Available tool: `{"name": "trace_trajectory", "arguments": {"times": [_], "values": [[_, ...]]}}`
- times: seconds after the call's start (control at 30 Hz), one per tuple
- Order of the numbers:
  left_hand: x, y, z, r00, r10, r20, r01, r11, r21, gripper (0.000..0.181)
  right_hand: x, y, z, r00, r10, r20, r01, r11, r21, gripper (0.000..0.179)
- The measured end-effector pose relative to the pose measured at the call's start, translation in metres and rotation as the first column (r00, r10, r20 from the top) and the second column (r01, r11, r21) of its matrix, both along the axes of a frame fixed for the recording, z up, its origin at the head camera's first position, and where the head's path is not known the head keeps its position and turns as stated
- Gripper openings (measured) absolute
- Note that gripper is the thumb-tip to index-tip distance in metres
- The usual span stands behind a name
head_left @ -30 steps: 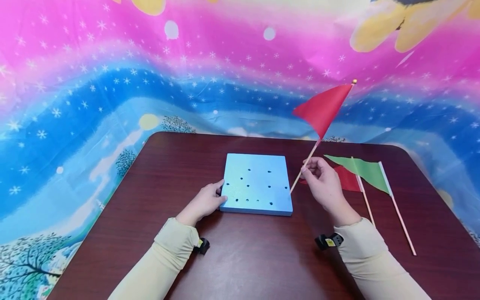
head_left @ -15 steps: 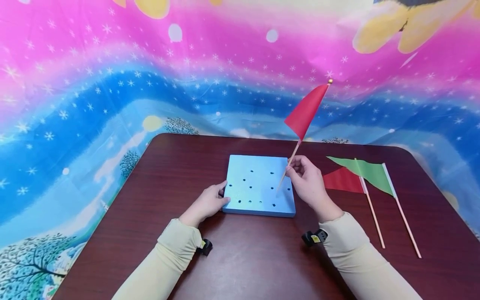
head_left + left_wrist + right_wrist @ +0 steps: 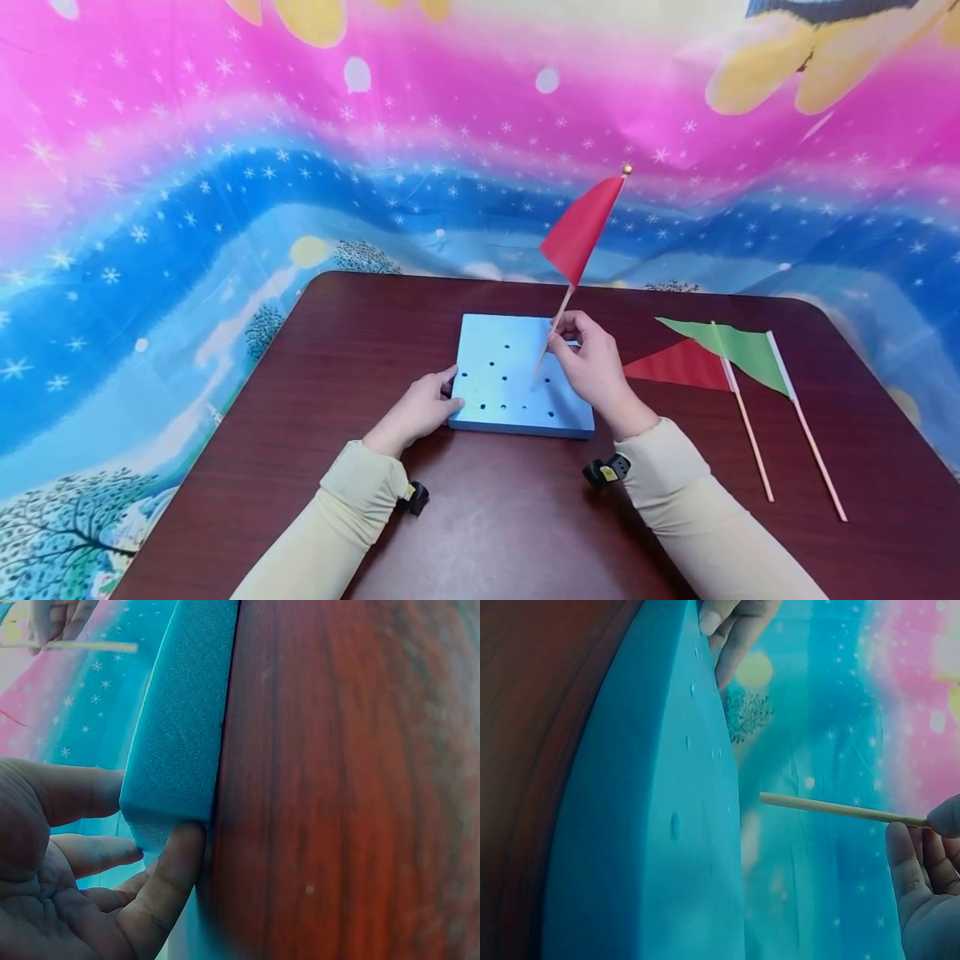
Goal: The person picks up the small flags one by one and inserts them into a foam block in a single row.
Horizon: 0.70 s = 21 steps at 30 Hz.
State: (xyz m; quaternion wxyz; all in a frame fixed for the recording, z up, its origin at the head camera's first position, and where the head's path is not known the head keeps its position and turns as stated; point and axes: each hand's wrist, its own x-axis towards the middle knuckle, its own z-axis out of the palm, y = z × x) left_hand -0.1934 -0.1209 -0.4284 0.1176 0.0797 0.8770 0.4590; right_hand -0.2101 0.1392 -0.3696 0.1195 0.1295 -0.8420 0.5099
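Red on inspection: flag (image 3: 583,233), pinched by its stick (image 3: 565,302) in right hand (image 3: 591,367), tilted, tip (image 3: 766,799) apart from and above blue board (image 3: 482,332), gripped at left edge by left hand (image 3: 420,406). Judged at aligning step; calls for uprighting stick, then lowering into a hole (image 3: 505,378).

Raised flag (image 3: 585,229): plain red cloth, pale wooden stick (image 3: 562,308), gold tip (image 3: 627,169).
Board (image 3: 483,333): light blue, dotted with dark holes (image 3: 505,378) — a deeper teal in both wrist views.
Flat red flag (image 3: 686,367): darker red, unpatterned, its stick (image 3: 753,446) white beside the cloth and pale tan below.
Green flag (image 3: 742,346): light green, with the same white-and-tan stick (image 3: 817,454).
Table (image 3: 360,333): dark reddish brown, streaked with darker grain.
Sleeves (image 3: 660,467): pale cream, plain.
Wrist devices (image 3: 597,476): black, each with a small yellow patch.
Backdrop (image 3: 480,125): wavy bands of pink, bright blue and pale blue, scattered with white snowflakes and dots — plus yellow rounded shapes and dark, lacy trees.
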Motion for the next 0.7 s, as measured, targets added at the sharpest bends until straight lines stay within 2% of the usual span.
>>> {"name": "trace_trajectory", "arguments": {"times": [0.27,0.47,0.7], "values": [[0.0,-0.001,-0.003,1.0,-0.009,-0.014,0.009,1.0,-0.005,0.065,-0.006,-0.021,0.0,0.998,0.052,-0.04,-0.051,0.998,0.029,0.013],[-0.001,0.0,-0.003,1.0,-0.025,-0.018,0.024,0.999,-0.026,0.064,-0.014,-0.032,-0.003,0.997,0.072,-0.029,-0.071,0.996,0.047,0.012],[-0.003,-0.001,-0.003,0.999,-0.001,-0.033,0.0,1.0,-0.023,0.064,-0.024,-0.052,-0.002,0.994,0.105,-0.025,-0.103,0.993,0.054,0.013]]}}
